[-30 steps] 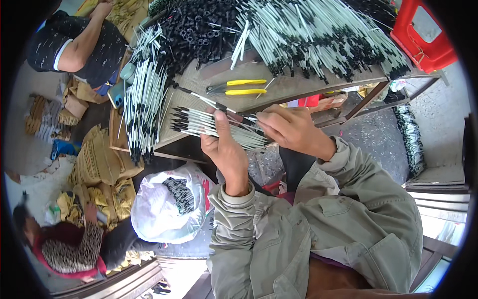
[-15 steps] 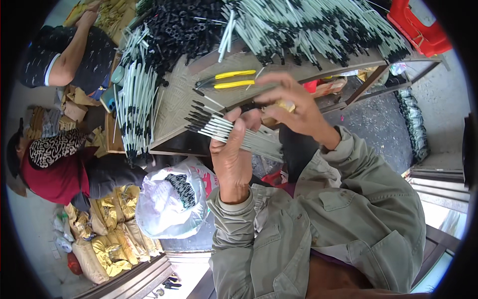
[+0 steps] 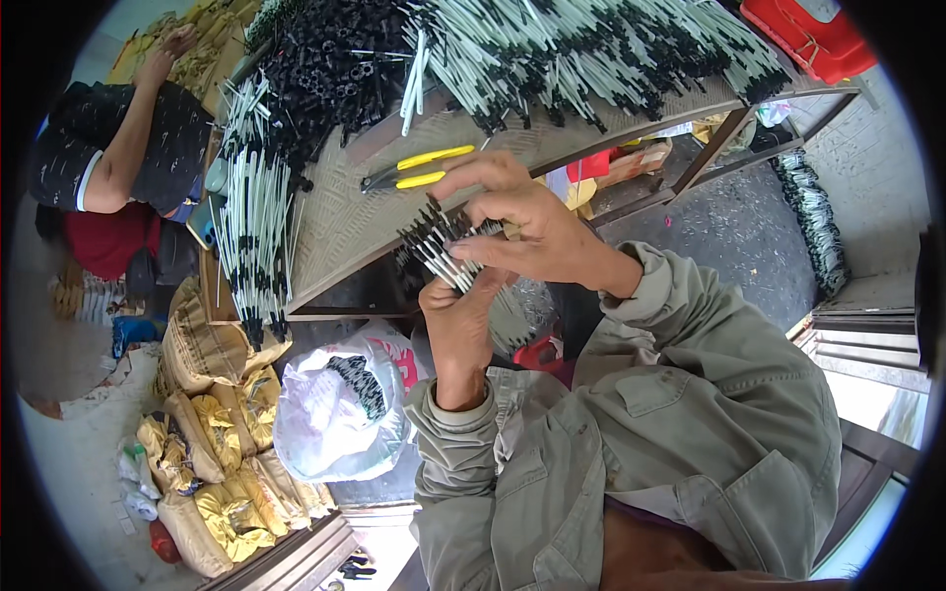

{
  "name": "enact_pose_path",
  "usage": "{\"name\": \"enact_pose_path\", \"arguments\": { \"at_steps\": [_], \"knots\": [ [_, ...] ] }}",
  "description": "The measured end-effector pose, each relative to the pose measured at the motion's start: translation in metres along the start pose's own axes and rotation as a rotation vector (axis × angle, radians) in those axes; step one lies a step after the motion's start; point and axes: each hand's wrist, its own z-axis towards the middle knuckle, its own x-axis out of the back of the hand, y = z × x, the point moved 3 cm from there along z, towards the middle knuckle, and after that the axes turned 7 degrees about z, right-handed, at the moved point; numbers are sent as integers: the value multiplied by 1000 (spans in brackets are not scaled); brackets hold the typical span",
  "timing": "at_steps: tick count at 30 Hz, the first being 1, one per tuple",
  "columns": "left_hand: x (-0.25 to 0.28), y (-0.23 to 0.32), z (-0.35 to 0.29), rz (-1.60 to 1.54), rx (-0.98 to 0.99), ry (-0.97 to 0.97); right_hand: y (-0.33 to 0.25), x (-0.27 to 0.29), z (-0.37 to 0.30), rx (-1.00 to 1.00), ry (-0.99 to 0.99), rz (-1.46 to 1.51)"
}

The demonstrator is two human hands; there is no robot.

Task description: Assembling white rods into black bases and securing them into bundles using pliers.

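Observation:
A bundle of thin white rods with black tips [image 3: 434, 258] is gripped in my left hand [image 3: 459, 330], its tips fanned up and to the left. My right hand [image 3: 537, 227] is curved over the upper side of the bundle. The right thumb presses on the rods below the tips, while the index finger reaches out above them. Fingers partly hide the bundle's far side. Just beyond my right fingers, pliers with yellow handles [image 3: 434, 156] lie on the table [image 3: 340, 212].
Heaps of similar white rods [image 3: 552, 59] and black parts [image 3: 325, 64] cover the far table. More rods [image 3: 251, 227] lie at its left end. Below stand a white plastic bag [image 3: 330, 433] and packed sacks [image 3: 187, 532]. A red stool [image 3: 813, 44] is far right; a person [image 3: 128, 138] sits at left.
My right hand has moved left onto the bundle, whose tips now point more upward. The person in red at left has leaned away behind the other person, uncovering a brown sack.

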Motion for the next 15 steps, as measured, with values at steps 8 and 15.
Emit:
{"name": "enact_pose_path", "arguments": {
  "at_steps": [8, 15],
  "knots": [
    [-4, -1, 4, -24, 31, -9, 5, 7, -1, -70, -23, 43],
    [2, 0, 10, -8, 30, -37, 6, 10, -7, -88, 68, 32]
  ]
}}
